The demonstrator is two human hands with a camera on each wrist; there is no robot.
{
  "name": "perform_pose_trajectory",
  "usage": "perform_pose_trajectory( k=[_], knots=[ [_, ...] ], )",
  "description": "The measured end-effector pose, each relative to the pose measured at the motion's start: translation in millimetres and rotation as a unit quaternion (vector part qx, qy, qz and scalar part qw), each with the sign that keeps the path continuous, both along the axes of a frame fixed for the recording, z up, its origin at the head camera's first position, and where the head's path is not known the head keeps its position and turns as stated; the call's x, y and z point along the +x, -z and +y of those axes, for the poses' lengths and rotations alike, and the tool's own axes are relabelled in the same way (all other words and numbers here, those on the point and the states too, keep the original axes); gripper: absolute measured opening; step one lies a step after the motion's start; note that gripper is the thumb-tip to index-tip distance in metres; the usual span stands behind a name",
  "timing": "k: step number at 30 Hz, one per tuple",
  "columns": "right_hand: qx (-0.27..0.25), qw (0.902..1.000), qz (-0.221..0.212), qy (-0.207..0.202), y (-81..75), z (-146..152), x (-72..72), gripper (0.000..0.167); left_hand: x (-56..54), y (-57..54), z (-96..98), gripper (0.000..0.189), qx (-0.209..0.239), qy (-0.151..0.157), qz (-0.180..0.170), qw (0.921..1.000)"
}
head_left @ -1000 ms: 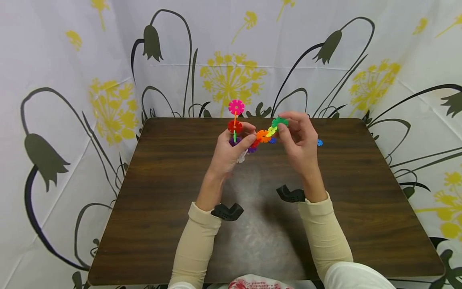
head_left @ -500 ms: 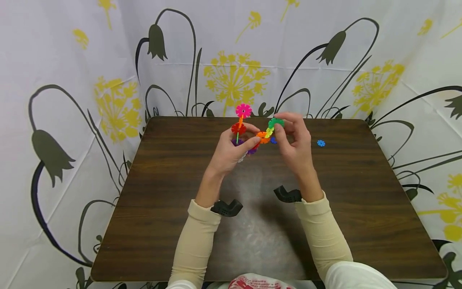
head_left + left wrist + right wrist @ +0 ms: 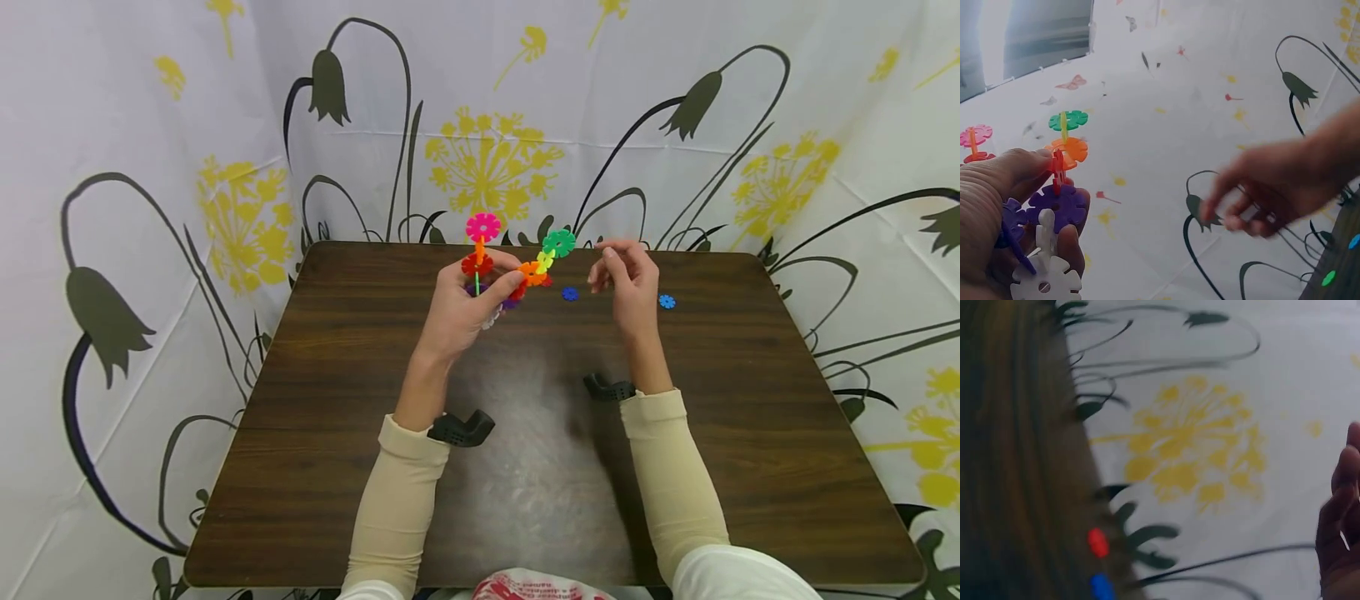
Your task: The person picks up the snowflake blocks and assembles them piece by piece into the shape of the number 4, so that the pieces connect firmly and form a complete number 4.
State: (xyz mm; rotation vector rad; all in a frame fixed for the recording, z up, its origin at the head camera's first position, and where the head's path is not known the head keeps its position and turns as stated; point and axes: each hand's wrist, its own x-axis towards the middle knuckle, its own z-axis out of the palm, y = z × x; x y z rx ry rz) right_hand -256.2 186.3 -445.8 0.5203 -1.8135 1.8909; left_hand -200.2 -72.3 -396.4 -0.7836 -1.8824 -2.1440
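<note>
My left hand (image 3: 467, 307) grips a chain of interlocking notched plastic discs between thumb and fingers. In the head view a pink disc (image 3: 483, 227) tops one end, above a red disc (image 3: 477, 264). The other end rises through an orange disc (image 3: 533, 273) and a yellow disc (image 3: 545, 262) to a green disc (image 3: 558, 242). Purple discs (image 3: 1056, 205) and a white disc (image 3: 1045, 286) show below the thumb in the left wrist view; fingers hide part of the chain. My right hand (image 3: 632, 282) hovers to the right of the green disc, apart from it, fingers loosely bent and holding nothing.
A dark blue disc (image 3: 570, 293) and a lighter blue disc (image 3: 667, 302) lie toward the back of the brown wooden table (image 3: 525, 500). A loose green disc (image 3: 1329, 278) shows in the left wrist view. A flower-printed curtain (image 3: 480, 67) stands behind the table.
My right hand has let go of the green disc and moved away to the right. My left hand has shifted slightly left with the chain.
</note>
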Motion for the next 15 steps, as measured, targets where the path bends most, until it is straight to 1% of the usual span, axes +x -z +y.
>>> perform_pose_trajectory(
  k=[3, 6, 8, 10, 13, 15],
  knots=[
    [-0.015, 0.996, -0.085, -0.023, 27.5, 11, -15.0, 0.017, 1.5, -1.6, -1.7, 0.01, 0.005, -0.005, 0.002, 1.0],
    [0.012, 0.9869, -0.159, -0.029, 50.5, 18, -27.3, 0.018, 2.0, -2.5, -1.8, 0.008, 0.002, -0.015, 0.009, 0.9998],
    [0.059, 0.9777, -0.2, -0.024, 62.6, 21, -34.7, 0.021, 2.0, -3.9, -1.1, 0.007, 0.003, -0.017, 0.017, 0.9997],
    [0.115, 0.9649, -0.236, -0.013, 72.2, 23, -41.5, 0.025, 2.7, -5.4, -0.6, 0.007, 0.0, -0.022, 0.024, 0.9995],
    [0.19, 0.9445, -0.268, 0.006, 85.1, 25, -52.6, 0.027, 3.8, -7.3, -0.5, 0.012, 0.009, -0.026, 0.025, 0.9993],
    [0.218, 0.933, -0.285, 0.018, 93.1, 26, -60.3, 0.028, 4.6, -8.0, -0.7, 0.019, 0.013, -0.034, 0.024, 0.999]
  ],
)
